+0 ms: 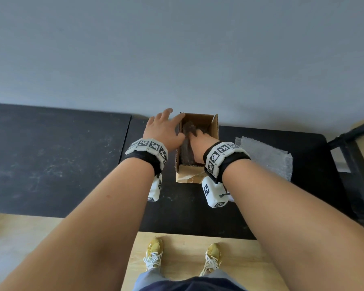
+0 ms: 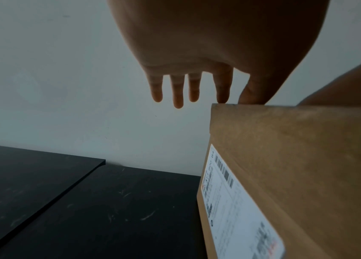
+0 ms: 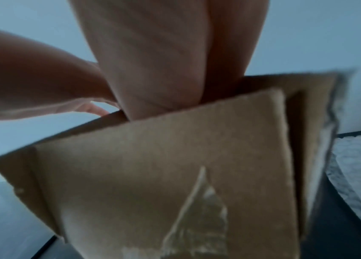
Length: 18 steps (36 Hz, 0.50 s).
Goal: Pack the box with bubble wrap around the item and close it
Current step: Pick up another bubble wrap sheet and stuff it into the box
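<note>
An open cardboard box (image 1: 215, 128) stands on the black table (image 1: 51, 156) against the wall. A long dark item (image 1: 186, 149) lies inside it along the left wall. My left hand (image 1: 174, 127) rests on the box's left rim with fingers straight and spread; in the left wrist view the left hand (image 2: 219, 97) touches the top edge of the box (image 2: 285, 157) with index finger and thumb. My right hand (image 1: 200, 141) reaches down into the box onto the dark item. The box's near flap (image 3: 175, 175) hides the right hand's (image 3: 164, 70) fingers. A sheet of bubble wrap (image 1: 267, 157) lies flat right of the box.
A white shipping label (image 2: 230, 201) is stuck on the box's left side. The table is made of two black tops that meet left of the box. A dark metal frame (image 1: 353, 164) stands at the table's right end. The bubble wrap (image 3: 360, 166) nearly touches the box.
</note>
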Motion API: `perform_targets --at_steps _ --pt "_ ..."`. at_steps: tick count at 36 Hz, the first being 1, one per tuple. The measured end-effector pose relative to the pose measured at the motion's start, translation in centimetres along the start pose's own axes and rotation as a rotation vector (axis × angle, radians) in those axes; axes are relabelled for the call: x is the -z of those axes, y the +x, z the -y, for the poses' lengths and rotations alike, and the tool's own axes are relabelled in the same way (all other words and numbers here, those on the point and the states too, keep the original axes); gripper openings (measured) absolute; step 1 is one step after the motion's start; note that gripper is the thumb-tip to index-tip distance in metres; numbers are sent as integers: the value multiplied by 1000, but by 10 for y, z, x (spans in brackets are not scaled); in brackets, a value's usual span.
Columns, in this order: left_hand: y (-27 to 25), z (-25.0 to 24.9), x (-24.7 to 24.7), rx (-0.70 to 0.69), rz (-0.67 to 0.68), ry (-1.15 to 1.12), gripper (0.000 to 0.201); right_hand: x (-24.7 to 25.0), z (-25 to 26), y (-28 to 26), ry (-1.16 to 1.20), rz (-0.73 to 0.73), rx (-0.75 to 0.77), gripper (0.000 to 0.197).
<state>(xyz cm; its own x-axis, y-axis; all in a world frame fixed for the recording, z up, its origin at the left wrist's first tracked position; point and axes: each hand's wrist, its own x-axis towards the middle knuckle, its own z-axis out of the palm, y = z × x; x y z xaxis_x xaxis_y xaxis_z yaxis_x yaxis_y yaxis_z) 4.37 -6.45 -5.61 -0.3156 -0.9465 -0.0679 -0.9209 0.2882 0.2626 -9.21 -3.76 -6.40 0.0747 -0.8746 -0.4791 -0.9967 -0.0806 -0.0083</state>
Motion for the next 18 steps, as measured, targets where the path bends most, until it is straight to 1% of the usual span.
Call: perform_targets --at_steps 4,9,11,15,18 --pt "-9 6 -1 1 -45 -27 54 -2 3 5 78 -1 9 76" --pt "-18 8 -5 62 -9 -102 51 -15 10 16 150 -22 25 86" --pt "-20 8 -7 76 -3 -121 52 -20 10 21 133 -24 -2 89" --pt "-21 8 -10 89 9 -174 52 -28 11 28 103 -56 -49 86" --pt "-21 9 -13 106 16 -189 54 -32 13 31 58 -4 -85 90"
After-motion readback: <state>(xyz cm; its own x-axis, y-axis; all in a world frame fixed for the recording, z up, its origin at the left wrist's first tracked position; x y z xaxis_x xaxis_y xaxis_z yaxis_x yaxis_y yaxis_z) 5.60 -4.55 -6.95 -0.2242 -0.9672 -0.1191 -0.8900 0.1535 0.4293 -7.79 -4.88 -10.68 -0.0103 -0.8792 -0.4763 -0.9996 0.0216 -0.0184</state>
